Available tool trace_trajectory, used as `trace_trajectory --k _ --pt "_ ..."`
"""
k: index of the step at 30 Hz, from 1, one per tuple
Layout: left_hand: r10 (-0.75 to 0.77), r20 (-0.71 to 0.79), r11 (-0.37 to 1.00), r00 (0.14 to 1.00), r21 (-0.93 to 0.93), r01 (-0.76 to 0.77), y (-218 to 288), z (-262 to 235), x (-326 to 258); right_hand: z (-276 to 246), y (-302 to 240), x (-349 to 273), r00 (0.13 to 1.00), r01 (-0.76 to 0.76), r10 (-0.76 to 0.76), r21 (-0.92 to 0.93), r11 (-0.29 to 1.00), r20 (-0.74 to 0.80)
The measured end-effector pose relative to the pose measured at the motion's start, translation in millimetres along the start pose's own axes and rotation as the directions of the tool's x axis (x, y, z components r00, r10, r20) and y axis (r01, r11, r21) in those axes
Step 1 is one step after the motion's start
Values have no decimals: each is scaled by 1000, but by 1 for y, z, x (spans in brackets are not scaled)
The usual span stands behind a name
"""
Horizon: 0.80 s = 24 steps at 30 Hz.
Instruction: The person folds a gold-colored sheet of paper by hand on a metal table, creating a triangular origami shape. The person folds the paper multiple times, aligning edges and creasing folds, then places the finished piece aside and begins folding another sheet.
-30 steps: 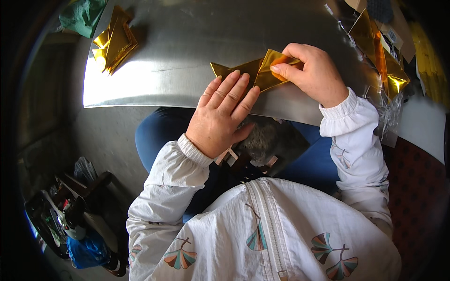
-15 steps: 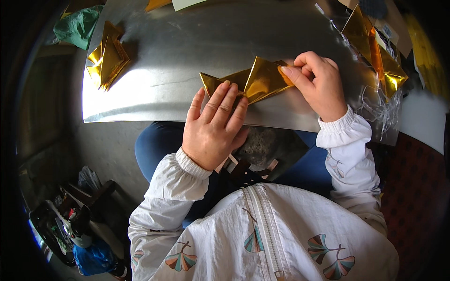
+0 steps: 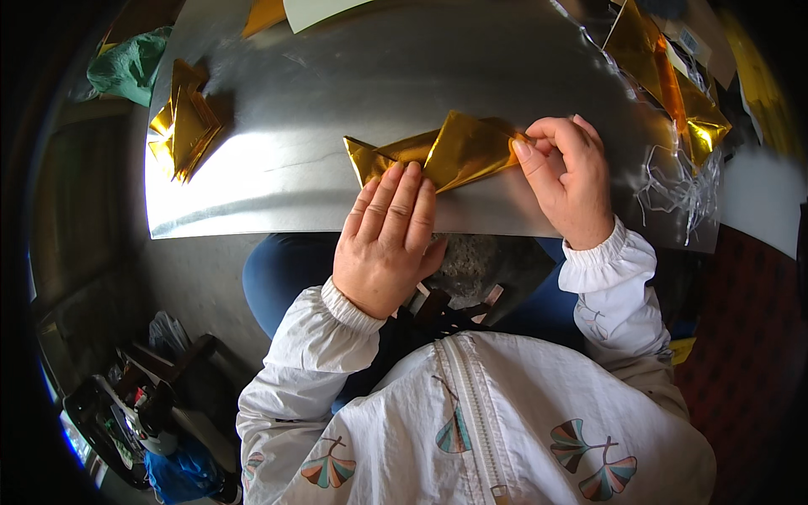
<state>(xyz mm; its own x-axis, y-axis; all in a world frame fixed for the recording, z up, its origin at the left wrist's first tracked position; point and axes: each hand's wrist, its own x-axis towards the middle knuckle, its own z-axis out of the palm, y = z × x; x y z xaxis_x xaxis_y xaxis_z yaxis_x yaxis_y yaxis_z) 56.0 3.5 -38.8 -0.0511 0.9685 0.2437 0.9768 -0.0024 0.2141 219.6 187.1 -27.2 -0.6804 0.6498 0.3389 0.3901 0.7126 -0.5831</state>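
Observation:
A piece of folded gold foil paper point(image 3: 463, 150) lies near the front edge of the metal tabletop point(image 3: 337, 93). It has pointed flaps, one at its left end and one standing up near its middle. My left hand point(image 3: 385, 231) rests flat on its near side, fingers stretched out and pressing it down. At its right end my right hand point(image 3: 572, 177) pinches the paper between thumb and forefinger. The part under my left fingers is hidden.
Stacked gold paper folds point(image 3: 185, 122) sit at the table's left edge, beside a green plastic bag point(image 3: 130, 67). More gold folded paper point(image 3: 665, 80) and tangled clear plastic strips point(image 3: 686, 189) lie at the right. A white sheet point(image 3: 316, 10) shows at the far edge.
The upright flap now leans flatter and wider. My right hand has shifted slightly down with the right end, still pinching, and my left fingers stay pressed on the paper.

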Motion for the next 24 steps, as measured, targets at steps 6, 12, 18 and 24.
trace_trajectory --k 6,12,18,24 --pt "3 45 1000 999 -3 -3 -1 0 -1 2 0 0 998 12 -12 -3 1000 61" --pt "1 51 1000 999 4 -1 -2 -1 -1 5 -2 -1 999 26 -26 -35 999 27" --pt "-17 52 1000 999 14 16 -2 2 -2 9 -1 -1 999 33 -33 -2 999 -1" --pt "-18 38 1000 999 16 17 -3 3 -2 11 0 -2 999 49 -49 -21 999 6"
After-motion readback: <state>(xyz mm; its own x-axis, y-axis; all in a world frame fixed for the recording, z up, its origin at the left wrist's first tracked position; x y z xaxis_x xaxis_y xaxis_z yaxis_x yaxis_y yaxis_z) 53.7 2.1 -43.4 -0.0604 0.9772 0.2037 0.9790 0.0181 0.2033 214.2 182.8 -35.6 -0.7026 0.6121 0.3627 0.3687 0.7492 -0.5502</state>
